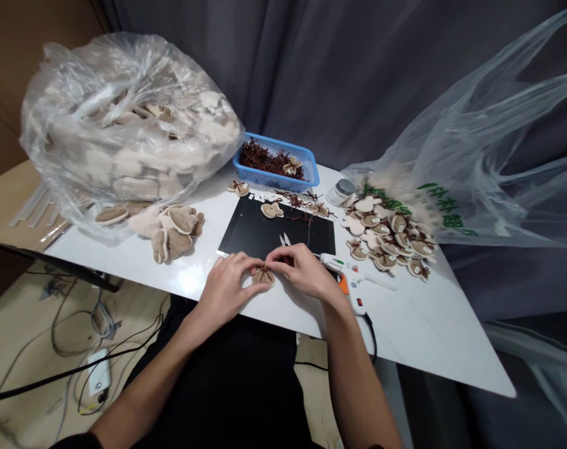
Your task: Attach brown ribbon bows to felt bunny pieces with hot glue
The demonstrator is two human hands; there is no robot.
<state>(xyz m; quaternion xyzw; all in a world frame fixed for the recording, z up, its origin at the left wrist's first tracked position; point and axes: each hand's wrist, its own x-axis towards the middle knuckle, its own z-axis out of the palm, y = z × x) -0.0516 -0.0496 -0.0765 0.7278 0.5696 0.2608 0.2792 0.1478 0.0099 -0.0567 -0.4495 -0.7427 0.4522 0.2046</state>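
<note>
At the table's front edge my left hand (229,282) is closed on a small beige plush piece (263,280), holding its left side between thumb and fingers. My right hand (302,269) pinches at the top of the same piece, where a thin brown bow (263,270) lies. Its fingertips partly hide the bow's knot. Just beyond my right hand, the open tips of small scissors (285,239) show on a black mat (246,232). A white and orange glue gun (353,284) lies right of that hand. Another plush piece (272,210) rests on the mat.
Behind the mat stands a blue basket (314,168) of brown bows. A large clear bag (124,125) of plush pieces fills the left, with loose ones (178,231) before it. Bow-trimmed pieces (390,240) are heaped right, beside a jar (340,192) and a plastic bag (489,168).
</note>
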